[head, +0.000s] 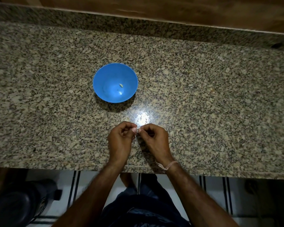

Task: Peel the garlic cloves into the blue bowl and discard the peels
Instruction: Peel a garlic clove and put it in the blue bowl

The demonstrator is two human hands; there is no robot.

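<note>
- Left hand (120, 140) and right hand (154, 138) pinch a garlic clove (138, 131) between them above the worktop (203, 95).
- Blue bowl (105, 74) holds one peeled clove (121, 85).

Between the fingertips of the left hand (120, 140) and the right hand (154, 138) only a pale sliver of the garlic clove (138, 130) shows. Both hands pinch it, and their curled fingers hide the rest (skin on or off cannot be told). The pale piece (121, 86) in the blue bowl (98, 89) is too small to name with certainty. A light scrap (127, 119) on the bench (56, 112), just beyond the left hand, blends into the speckled stone. The bench runs out of view left and right. Below its near edge, a dark bulky object (15, 203) is dim, blurred and cut off. A dark spot (276, 45) at the far right is smeared.
</note>
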